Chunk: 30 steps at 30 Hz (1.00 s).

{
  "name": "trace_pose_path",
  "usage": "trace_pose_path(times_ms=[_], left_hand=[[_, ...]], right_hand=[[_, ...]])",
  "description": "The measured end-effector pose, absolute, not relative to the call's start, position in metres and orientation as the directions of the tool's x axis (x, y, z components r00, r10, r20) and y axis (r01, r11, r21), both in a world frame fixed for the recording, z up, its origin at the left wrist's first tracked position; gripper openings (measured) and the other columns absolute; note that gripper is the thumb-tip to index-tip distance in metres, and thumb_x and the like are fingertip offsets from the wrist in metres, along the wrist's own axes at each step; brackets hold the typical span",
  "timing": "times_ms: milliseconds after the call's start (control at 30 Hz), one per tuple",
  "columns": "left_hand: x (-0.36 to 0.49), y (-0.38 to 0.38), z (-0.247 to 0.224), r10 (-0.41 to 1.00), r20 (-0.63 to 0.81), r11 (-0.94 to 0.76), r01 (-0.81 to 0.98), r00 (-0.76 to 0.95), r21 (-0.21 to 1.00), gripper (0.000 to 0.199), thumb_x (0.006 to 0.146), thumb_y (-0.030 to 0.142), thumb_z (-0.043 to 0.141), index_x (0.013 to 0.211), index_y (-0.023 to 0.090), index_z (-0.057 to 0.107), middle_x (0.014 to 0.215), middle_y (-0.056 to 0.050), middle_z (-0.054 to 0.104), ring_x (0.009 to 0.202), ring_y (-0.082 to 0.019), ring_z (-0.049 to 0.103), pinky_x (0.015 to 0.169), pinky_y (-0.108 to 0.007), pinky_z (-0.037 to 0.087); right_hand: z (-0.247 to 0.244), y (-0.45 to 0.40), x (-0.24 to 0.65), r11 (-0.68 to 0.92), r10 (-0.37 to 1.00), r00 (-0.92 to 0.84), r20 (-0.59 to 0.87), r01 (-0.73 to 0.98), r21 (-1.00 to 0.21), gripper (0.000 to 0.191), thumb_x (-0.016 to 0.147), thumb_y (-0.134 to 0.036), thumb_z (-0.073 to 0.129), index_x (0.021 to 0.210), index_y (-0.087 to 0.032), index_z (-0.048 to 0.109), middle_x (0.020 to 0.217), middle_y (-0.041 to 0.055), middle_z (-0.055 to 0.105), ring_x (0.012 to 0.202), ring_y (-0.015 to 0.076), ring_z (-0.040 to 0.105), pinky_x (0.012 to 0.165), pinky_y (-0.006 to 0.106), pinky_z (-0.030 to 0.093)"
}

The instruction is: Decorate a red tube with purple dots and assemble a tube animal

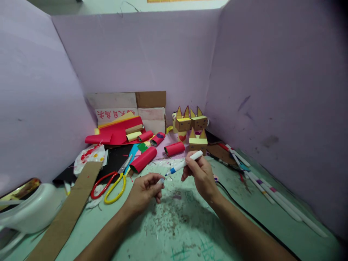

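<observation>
My right hand (199, 175) grips a white marker (183, 165) with a blue collar. Its tip points left and slightly down, just above my left fingers. Between thumb and forefinger, my left hand (146, 190) pinches a small pale piece (161, 181), too small to make out clearly. Beyond my hands lie a large red paper roll (143, 160) and a shorter red roll (174, 149). Cardboard boxes with pointed ears, one a small yellow-topped box (198, 142), stand behind my right hand.
Scissors (115, 185) with red and yellow handles lie left, beside a cardboard strip (67, 206). A white plastic container (40, 208) is at far left. White sticks (281, 199) and a black cable (244, 210) lie right. Lilac panels (146, 54) enclose the green tabletop (163, 235).
</observation>
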State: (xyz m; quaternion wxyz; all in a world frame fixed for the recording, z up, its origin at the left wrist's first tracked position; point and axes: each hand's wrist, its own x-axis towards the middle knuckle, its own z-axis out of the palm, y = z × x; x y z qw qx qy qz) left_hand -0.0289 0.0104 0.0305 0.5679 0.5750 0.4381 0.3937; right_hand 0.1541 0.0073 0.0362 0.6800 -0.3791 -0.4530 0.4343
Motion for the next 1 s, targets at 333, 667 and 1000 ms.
trace_pose_path(times_ms=[333, 667, 1000], left_hand=[[-0.022, 0.003, 0.039, 0.965, -0.09, 0.09, 0.011, 0.245, 0.996, 0.028, 0.057, 0.032, 0.075, 0.077, 0.012, 0.072, 0.046, 0.003, 0.059, 0.039, -0.01, 0.053, 0.041, -0.024, 0.047], [-0.023, 0.002, 0.034, 0.994, -0.029, 0.026, 0.025, 0.105, 0.999, 0.024, 0.056, 0.033, 0.071, 0.067, 0.013, 0.074, 0.038, 0.001, 0.059, 0.032, -0.012, 0.051, 0.037, -0.024, 0.046], [-0.021, -0.004, 0.029, 0.996, -0.031, 0.027, 0.044, 0.083, 0.999, 0.028, 0.054, 0.039, 0.071, 0.064, 0.013, 0.072, 0.036, 0.002, 0.055, 0.031, -0.011, 0.047, 0.034, -0.022, 0.04]], right_hand=[[0.029, 0.001, 0.146, 0.353, 0.935, 0.108, 0.338, -0.182, -0.918, 0.024, 0.078, -0.04, 0.068, 0.078, -0.019, 0.056, 0.053, -0.0072, 0.055, 0.043, 0.0099, 0.056, 0.042, 0.022, 0.051], [0.022, 0.008, 0.148, 0.071, 0.995, -0.038, 0.091, -0.366, -0.928, 0.042, 0.062, -0.048, 0.083, 0.07, -0.018, 0.054, 0.051, -0.0041, 0.063, 0.04, 0.0114, 0.06, 0.041, 0.024, 0.055], [0.017, 0.009, 0.141, 0.13, 0.987, -0.047, 0.154, -0.327, -0.936, 0.041, 0.065, -0.05, 0.08, 0.073, -0.02, 0.053, 0.05, -0.0061, 0.059, 0.04, 0.0107, 0.057, 0.044, 0.025, 0.056]])
